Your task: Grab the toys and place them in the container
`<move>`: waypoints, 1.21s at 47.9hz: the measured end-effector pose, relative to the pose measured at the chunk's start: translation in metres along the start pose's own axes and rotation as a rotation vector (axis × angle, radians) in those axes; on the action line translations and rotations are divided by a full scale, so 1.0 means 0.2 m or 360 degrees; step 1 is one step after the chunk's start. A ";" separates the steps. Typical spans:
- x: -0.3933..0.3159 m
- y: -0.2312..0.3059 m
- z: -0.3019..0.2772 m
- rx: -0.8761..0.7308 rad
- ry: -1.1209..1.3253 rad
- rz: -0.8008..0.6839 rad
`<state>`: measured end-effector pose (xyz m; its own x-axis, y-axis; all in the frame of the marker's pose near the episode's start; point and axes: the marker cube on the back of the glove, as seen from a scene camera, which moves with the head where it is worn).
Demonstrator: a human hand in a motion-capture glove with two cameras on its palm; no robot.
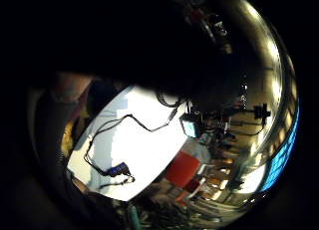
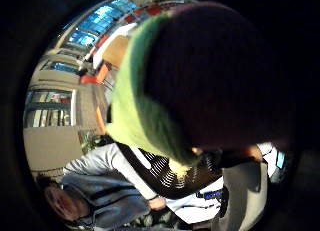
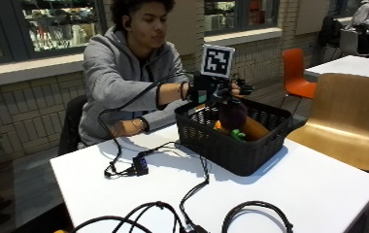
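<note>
Black cables (image 3: 191,204) lie looped on the white table (image 3: 313,194) at its near edge, well in front of the basket. One cable runs back to a small black box (image 3: 140,164) that sits on the table just beside the basket's left front corner.

Landmark: the black woven basket (image 3: 236,145), which stands on the table ahead of the seated person. An orange toy (image 3: 254,128) lies inside the basket, against its right-hand wall. A green part (image 3: 238,134) shows inside the basket next to the orange toy.

Gloved right hand (image 3: 226,90): raised directly above the basket, over its rear half. The fingers are curled around the top of a dark purple toy (image 3: 233,112), which hangs upright from the grip with its lower end below the basket rim. Whether that end touches the orange toy cannot be determined.

Thumb-side palm view: the purple toy with its green cap (image 2: 137,111) fills most of the field, close to the palm.

Bare left hand (image 3: 121,128): rests at the table's far edge, left of the basket, holding nothing.

A wooden chair (image 3: 346,116) stands beyond the table, right of the basket.
</note>
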<state>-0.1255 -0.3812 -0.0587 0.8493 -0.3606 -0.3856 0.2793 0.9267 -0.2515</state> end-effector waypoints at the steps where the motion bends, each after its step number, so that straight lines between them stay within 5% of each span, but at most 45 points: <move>1: 0.01 0.00 0.01 -0.0029 0.0028 -0.0055; 19: 0.13 0.25 0.05 -0.0031 -0.0121 -0.0122; 28: 0.25 0.69 0.24 -0.0092 0.0141 -0.0038; 47: 0.19 1.60 0.70 -0.0127 -0.0332 0.0394; 58: 0.12 2.06 0.77 0.0076 -0.0416 0.0581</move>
<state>0.0783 0.0089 -0.0346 0.9790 0.0240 -0.2025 -0.0445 0.9943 -0.0973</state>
